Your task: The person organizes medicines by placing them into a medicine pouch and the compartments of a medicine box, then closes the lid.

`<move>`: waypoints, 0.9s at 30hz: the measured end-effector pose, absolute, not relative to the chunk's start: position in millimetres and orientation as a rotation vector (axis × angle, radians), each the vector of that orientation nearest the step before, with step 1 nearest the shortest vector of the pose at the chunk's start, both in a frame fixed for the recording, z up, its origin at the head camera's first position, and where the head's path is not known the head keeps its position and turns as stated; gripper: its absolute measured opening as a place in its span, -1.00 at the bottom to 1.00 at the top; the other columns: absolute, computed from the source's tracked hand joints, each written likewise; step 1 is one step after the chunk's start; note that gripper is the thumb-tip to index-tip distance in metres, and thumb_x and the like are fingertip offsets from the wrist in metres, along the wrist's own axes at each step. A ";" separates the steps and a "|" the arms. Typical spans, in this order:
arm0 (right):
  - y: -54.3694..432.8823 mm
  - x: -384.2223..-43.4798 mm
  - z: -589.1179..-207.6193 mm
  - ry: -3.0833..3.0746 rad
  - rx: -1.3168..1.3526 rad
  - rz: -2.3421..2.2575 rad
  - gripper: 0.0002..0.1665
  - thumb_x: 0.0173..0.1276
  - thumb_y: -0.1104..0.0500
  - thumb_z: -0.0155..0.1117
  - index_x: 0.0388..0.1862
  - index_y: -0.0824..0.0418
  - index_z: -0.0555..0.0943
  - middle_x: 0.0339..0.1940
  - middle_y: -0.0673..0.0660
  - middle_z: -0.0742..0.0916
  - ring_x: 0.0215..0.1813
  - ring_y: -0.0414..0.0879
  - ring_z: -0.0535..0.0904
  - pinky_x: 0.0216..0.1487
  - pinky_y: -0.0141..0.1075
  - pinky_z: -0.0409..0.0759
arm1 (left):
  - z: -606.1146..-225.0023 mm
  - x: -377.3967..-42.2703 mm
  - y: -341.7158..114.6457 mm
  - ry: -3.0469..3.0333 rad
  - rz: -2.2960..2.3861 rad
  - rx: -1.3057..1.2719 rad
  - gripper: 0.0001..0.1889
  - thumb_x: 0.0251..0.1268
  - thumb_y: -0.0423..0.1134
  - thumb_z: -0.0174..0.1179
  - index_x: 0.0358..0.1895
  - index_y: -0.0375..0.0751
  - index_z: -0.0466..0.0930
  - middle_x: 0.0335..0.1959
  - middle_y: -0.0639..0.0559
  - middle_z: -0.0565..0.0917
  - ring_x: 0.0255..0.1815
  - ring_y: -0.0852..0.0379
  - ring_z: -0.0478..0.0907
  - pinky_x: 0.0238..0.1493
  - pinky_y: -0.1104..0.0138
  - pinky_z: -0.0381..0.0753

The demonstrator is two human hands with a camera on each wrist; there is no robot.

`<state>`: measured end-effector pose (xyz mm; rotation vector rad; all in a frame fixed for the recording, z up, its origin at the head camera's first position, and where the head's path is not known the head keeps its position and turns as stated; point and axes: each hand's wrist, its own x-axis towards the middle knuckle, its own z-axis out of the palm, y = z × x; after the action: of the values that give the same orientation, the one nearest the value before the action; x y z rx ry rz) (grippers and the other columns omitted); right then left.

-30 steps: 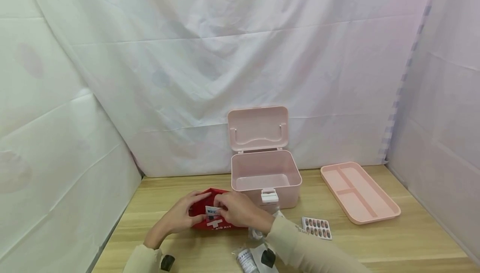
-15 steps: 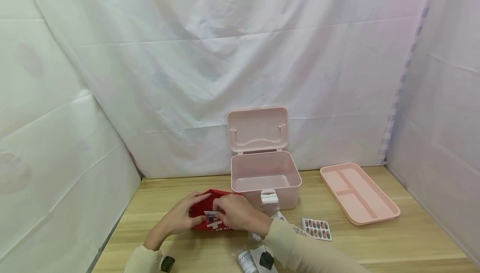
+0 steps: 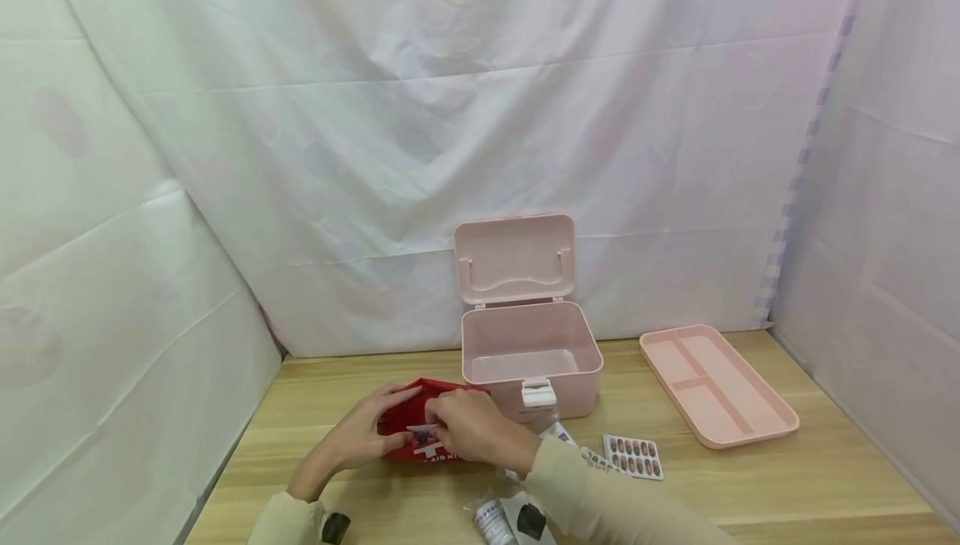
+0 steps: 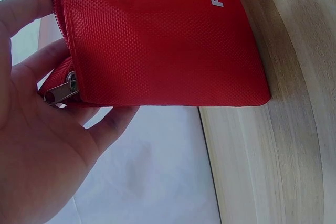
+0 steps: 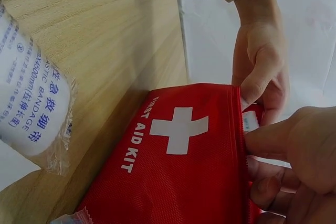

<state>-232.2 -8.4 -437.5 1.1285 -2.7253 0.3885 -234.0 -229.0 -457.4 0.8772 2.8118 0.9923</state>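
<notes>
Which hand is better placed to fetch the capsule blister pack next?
Right, I'd judge. The right hand is nearer the blister pack, which lies just beyond its sleeve, though it's busy with the small packet. The left hand holds the red pouch.

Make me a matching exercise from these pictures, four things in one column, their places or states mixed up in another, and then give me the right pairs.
Column one:
1. Red fabric first aid pouch
2. Pale pink plastic box
3. Shallow pink divided tray
4. White cylindrical bandage roll

Column two:
A. Farthest right on the wooden table
B. Marked with blue lettering
C. Held by the left hand
D. Hinged lid standing open

Pairs: 1-C, 2-D, 3-A, 4-B.
</notes>
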 end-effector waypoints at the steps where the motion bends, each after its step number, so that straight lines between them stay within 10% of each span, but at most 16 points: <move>1: -8.4 -232.4 -437.8 -2.724 1.131 0.386 -0.93 0.25 0.12 0.42 -0.37 -0.04 0.68 -0.36 -0.17 0.76 -0.34 -0.31 0.60 -0.22 -0.39 0.60 | -457.4 -234.0 -229.0 2.814 0.989 0.878 -0.36 0.17 -0.25 0.33 0.39 -0.16 0.43 0.32 -0.18 0.45 0.19 -0.13 0.49 0.04 0.08 0.60; 27: 70.6 -210.8 -424.0 -2.768 1.168 0.863 -0.89 0.26 0.14 0.42 -0.41 -0.01 0.63 -0.47 -0.23 0.63 -0.38 -0.30 0.50 -0.29 -0.46 0.47 | -460.4 -232.8 -230.8 2.800 1.017 0.838 -0.34 0.18 -0.23 0.34 0.40 -0.14 0.42 0.31 -0.07 0.45 0.20 -0.03 0.47 0.15 0.10 0.54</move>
<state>-210.8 70.6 -424.0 1.1678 -2.7683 0.8635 -232.8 -230.8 -460.4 0.8377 2.8000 1.0173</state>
